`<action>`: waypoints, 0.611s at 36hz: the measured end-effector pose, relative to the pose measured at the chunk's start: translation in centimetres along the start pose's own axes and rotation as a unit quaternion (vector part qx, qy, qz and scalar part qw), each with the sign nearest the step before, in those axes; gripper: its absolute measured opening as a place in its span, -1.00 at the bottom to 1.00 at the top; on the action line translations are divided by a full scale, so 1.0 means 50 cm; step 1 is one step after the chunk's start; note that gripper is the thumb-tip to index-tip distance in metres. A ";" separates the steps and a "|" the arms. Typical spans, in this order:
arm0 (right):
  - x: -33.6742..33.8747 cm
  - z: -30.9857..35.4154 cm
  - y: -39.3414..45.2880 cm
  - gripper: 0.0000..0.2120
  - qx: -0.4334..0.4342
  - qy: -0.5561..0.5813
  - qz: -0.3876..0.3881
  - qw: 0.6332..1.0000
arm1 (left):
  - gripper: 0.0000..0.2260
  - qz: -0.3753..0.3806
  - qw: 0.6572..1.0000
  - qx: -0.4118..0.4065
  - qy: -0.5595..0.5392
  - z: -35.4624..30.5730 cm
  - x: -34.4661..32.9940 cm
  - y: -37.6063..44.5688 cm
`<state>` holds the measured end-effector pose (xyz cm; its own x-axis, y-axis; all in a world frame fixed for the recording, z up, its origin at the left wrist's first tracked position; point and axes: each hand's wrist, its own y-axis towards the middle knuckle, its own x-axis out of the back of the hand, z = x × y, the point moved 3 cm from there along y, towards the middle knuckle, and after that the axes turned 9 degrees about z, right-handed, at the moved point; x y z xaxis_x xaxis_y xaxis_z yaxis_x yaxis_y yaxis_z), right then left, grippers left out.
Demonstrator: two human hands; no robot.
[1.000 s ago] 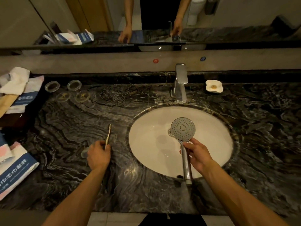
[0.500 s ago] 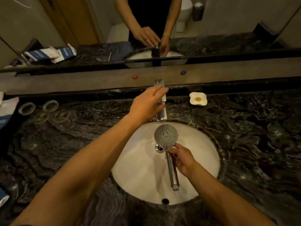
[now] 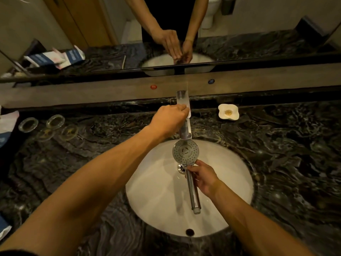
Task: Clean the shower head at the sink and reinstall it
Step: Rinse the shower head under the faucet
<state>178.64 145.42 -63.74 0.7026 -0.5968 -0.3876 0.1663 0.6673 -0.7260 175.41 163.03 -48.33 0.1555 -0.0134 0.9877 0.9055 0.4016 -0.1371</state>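
The person leans over the white sink (image 3: pixel 158 196), right hand (image 3: pixel 203 179) curled round the chrome handle of the shower head (image 3: pixel 185 151), which hangs face-up just under the faucet (image 3: pixel 184 124) spout. The left hand (image 3: pixel 168 120) grips the faucet's lever, fingers wrapped over it. A small soap dish (image 3: pixel 228 112) sits to the right on the dark marble counter (image 3: pixel 295 154) (glass coasters (image 3: pixel 55 121) lie far left).
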 end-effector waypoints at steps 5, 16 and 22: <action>0.005 -0.003 0.005 -0.61 0.000 -0.002 -0.004 1.000 | -0.79 -0.012 1.000 0.004 -0.025 0.019 0.048 0.015; 0.037 -0.024 0.012 -0.57 -0.015 0.004 -0.020 1.000 | -0.73 -0.026 0.997 0.003 -0.069 0.035 0.064 0.020; 0.050 -0.027 0.015 -0.55 -0.017 -0.006 -0.026 1.000 | -0.73 -0.056 0.995 -0.002 -0.083 0.032 0.052 0.010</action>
<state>179.59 143.81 -66.01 0.7021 -0.6244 -0.3424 0.1792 0.6203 -0.7636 175.62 164.68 -45.72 -0.0147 0.0941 0.9955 0.9154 0.4018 -0.0245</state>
